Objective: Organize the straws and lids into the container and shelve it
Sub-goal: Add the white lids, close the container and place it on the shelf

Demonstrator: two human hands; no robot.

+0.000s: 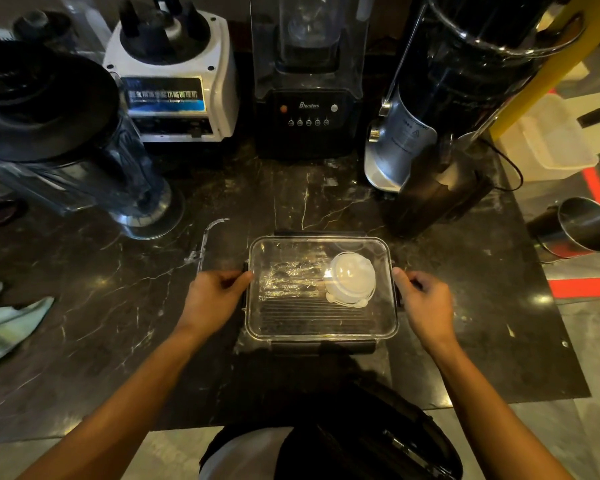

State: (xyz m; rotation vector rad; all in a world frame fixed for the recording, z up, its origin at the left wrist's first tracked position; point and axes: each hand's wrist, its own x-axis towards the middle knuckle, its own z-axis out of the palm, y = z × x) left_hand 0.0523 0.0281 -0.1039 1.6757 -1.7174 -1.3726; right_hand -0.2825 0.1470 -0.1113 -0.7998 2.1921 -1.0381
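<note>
A clear rectangular container point(388, 327) with its clear cover on and dark clips at its sides sits on the dark marble counter in front of me. Inside lie a stack of white dome lids point(351, 279) at the right, wrapped straws point(291, 278) at the left and a row of dark straws point(309, 315) along the near side. My left hand point(215, 299) grips the container's left side clip. On the opposite side my right hand point(426, 303) is closed on the right clip.
Along the back of the counter stand a blender jug point(66, 161), a white blender base point(174, 81), a black blender point(309, 98) and a grinder point(440, 116). A clear plastic strip point(205, 242) lies left of the container. A green cloth point(4, 320) lies far left, steel cups point(582, 226) far right.
</note>
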